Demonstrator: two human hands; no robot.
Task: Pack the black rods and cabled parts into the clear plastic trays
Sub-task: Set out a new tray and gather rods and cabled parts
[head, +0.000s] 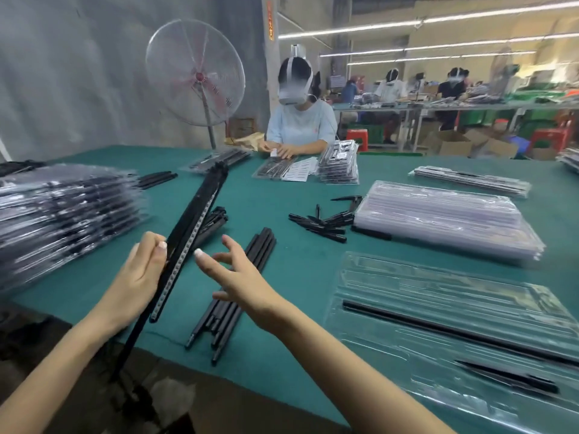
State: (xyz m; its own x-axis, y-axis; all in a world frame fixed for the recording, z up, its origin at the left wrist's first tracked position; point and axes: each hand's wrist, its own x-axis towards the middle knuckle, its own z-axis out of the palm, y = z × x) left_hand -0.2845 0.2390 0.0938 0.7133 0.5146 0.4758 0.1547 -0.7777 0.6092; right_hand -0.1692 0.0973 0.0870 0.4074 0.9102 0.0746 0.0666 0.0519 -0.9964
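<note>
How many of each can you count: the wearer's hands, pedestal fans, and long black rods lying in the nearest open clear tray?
Hands: 2, left hand, right hand
Pedestal fans: 1
Long black rods in the clear tray: 1
Total: 4

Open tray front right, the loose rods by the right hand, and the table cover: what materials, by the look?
Open tray: thin clear moulded plastic, glossy; the green shows through and the ribs catch glare. Loose rods: matte black, plastic or coated metal, cannot tell. Table cover: teal fabric, felt-like, flat and without shine.
</note>
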